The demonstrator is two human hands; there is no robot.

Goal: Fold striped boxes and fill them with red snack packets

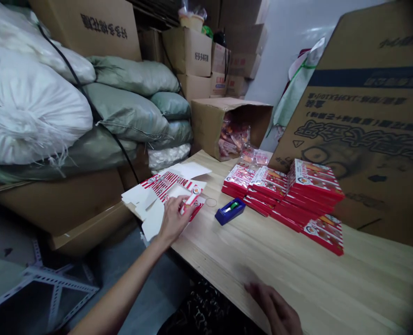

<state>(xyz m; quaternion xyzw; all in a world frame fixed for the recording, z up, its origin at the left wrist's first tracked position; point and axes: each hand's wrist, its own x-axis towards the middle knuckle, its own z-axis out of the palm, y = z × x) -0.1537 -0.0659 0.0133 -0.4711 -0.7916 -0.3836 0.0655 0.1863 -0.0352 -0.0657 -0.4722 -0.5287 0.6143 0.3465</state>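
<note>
My left hand [175, 215] is closed on the edge of a red-and-white printed paper box [192, 197] at the left end of the table. Under and around it lie flat, unfolded box blanks [153, 193], some with their white side up. Low in the view, my right hand [274, 302] hovers over the table's front edge, smeared by motion; I cannot make out anything in it. Between the hands and the far side sits a blue tape dispenser [230, 211] with a green core, beside a thin rubber band [211, 202].
Stacks of red-and-white boxes [314, 181] stand at the table's back right, before a large leaning cardboard sheet [367, 116]. An open carton [209, 125] holds small wrapped packets [232, 137]. Full sacks [129, 107] and cartons are piled on the left. The wooden table [262, 251] has a near edge.
</note>
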